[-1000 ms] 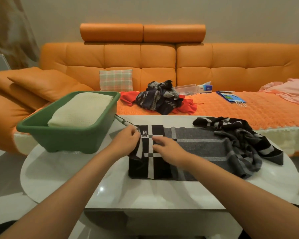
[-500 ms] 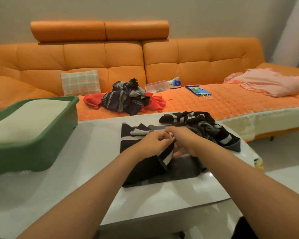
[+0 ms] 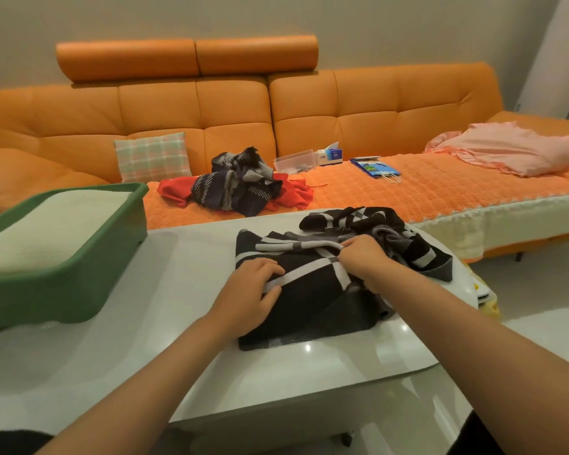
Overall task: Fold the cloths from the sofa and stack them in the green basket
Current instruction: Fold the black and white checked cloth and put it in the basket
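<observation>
Gripping the cloth (image 3: pixel 309 310) are left hand (image 3: pixel 248 292), right hand (image 3: pixel 363 261) (both curled).

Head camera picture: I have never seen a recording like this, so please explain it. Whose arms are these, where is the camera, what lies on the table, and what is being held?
There is no machine here. A person wears one wide-angle camera on the head, looking forward and down, so the arms you see are the wearer's own. On the white table lie a dark striped cloth, partly folded, and a green basket with a folded cream cloth inside. The left hand pinches the striped cloth at its left edge, and the right hand grips a fold of it further right. Behind the table, on the orange sofa, a dark patterned cloth lies bunched on a red cloth, and a pink cloth lies at the far right. These three look unfolded.
</observation>
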Motion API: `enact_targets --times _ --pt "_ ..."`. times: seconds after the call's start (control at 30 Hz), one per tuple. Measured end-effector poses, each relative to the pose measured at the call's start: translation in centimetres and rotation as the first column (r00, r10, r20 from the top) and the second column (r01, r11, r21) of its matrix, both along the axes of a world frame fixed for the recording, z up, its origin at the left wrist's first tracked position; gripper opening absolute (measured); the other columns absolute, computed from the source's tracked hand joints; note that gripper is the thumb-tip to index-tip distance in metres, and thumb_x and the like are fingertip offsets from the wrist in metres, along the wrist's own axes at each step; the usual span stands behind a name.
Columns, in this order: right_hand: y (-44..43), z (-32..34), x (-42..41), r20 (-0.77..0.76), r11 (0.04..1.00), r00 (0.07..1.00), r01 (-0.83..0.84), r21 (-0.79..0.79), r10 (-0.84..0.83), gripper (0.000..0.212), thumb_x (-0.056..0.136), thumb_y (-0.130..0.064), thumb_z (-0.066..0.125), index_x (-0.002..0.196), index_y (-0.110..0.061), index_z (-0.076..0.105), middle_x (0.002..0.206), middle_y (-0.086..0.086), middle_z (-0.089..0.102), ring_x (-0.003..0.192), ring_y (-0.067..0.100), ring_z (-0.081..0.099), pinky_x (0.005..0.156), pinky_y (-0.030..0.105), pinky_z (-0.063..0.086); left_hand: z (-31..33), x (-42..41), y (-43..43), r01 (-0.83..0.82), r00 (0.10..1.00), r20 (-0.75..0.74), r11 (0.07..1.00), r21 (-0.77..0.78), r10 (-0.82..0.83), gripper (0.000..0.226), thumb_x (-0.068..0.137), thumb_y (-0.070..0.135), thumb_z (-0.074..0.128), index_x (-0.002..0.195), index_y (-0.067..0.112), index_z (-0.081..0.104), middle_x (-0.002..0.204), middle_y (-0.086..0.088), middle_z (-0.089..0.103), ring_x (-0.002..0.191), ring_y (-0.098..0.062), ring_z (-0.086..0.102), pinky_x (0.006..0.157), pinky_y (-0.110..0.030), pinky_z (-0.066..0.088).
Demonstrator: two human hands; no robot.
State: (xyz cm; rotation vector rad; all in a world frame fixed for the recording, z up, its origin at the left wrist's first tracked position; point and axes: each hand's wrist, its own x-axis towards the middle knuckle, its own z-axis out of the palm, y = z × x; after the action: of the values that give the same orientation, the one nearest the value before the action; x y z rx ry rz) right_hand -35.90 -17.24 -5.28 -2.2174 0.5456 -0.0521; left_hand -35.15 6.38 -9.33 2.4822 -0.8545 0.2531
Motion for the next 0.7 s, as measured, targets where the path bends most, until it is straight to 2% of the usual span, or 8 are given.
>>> enact_targets --times 0.1,0.23,0.3,0.4,0.47,0.53,0.6,0.7 --pt "-1.0 -0.6 -1.5 -0.154 0.982 0.988 -0.048 -0.183 0.019 0.038 0.097 -0.011 0.055 0.134 -0.002 0.055 0.108 0.016 0.065 0.089 0.023 0.060 0.087 0.043 0.057 -1.0 -0.7 0.6 0.060 0.992 -0.125 0.978 0.199 -0.035 0.053 0.099 0.052 0.046 0.149 0.040 0.035 0.160 0.012 0.023 0.149 -0.011 0.015 0.122 -0.037 0.020" --pt "-0.7 -1.7 -3.2 -0.222 0.883 0.973 -0.164 -0.439 0.070 0.047 0.095 -0.018 0.059 0.140 -0.015 0.044 0.118 0.009 0.060 0.102 0.026 0.060 0.084 0.037 0.054 -1.4 -1.2 1.3 0.115 0.980 -0.195 0.924 0.364 -0.045 0.064 0.095 0.068 0.034 0.153 0.049 0.016 0.164 0.015 -0.001 0.151 -0.008 -0.010 0.124 -0.036 0.001" --pt "-0.5 -1.8 -3.5 -0.192 0.747 0.972 -0.228 -0.625 0.136 0.063 0.088 -0.020 0.064 0.144 -0.019 0.034 0.133 0.011 0.048 0.114 0.029 0.054 0.085 0.038 0.050 -1.2 -1.2 1.5 0.143 0.980 -0.186 0.903 0.405 -0.072 0.070 0.090 0.074 0.035 0.153 0.050 0.014 0.164 0.016 -0.002 0.151 -0.009 -0.011 0.124 -0.037 0.001" --pt "-0.4 -2.1 -3.2 -0.102 0.498 0.939 -0.264 -0.826 0.328 0.095 0.074 -0.020 0.075 0.151 -0.031 0.021 0.151 0.011 0.025 0.136 0.032 0.031 0.109 0.044 0.034 -0.9 -1.2 2.0 0.146 0.981 -0.178 0.915 0.375 -0.084 0.074 0.085 0.079 0.041 0.150 0.047 0.027 0.161 0.016 0.013 0.150 -0.008 0.005 0.121 -0.036 0.021" --pt "-0.1 -2.2 -3.0 -0.165 0.431 0.878 -0.374 -0.821 0.449 0.091 0.075 -0.016 0.073 0.150 -0.037 0.026 0.154 0.007 0.021 0.139 0.030 0.025 0.113 0.046 0.029 -0.8 -1.0 2.1 0.119 0.988 -0.137 0.933 0.340 -0.076 0.067 0.084 0.078 0.038 0.140 0.042 0.042 0.150 0.014 0.032 0.139 -0.007 0.028 0.109 -0.030 0.037" --pt "0.5 -2.3 -2.8 -0.228 0.533 0.854 -0.479 -0.698 0.468 0.073 0.081 -0.013 0.065 0.143 -0.041 0.039 0.150 0.002 0.024 0.136 0.027 0.030 0.107 0.045 0.037 -0.4 -0.8 2.1 0.055 0.998 -0.038 0.933 0.356 -0.045 0.062 0.083 0.076 0.029 0.123 0.035 0.052 0.127 0.013 0.047 0.116 -0.007 0.044 0.093 -0.025 0.044" --pt "1.4 -2.2 -2.6 -0.263 0.632 0.848 -0.520 -0.574 0.459 0.061 0.085 -0.015 0.058 0.137 -0.045 0.046 0.142 -0.001 0.032 0.130 0.025 0.037 0.103 0.044 0.042 0.3 -0.5 2.4 -0.020 0.999 0.049 0.922 0.387 0.001 0.049 0.088 0.070 0.030 0.103 0.031 0.055 0.105 0.011 0.050 0.095 -0.009 0.048 0.078 -0.024 0.043" --pt "3.6 -1.7 -1.9 -0.294 0.646 0.799 -0.598 -0.473 0.525 0.056 0.086 -0.020 0.055 0.135 -0.047 0.050 0.135 -0.002 0.039 0.125 0.023 0.039 0.103 0.044 0.043 1.4 0.1 4.2 -0.100 0.995 0.066 0.875 0.473 0.078 0.029 0.094 0.053 0.042 0.084 0.027 0.049 0.092 0.006 0.048 0.081 -0.011 0.047 0.068 -0.025 0.038"
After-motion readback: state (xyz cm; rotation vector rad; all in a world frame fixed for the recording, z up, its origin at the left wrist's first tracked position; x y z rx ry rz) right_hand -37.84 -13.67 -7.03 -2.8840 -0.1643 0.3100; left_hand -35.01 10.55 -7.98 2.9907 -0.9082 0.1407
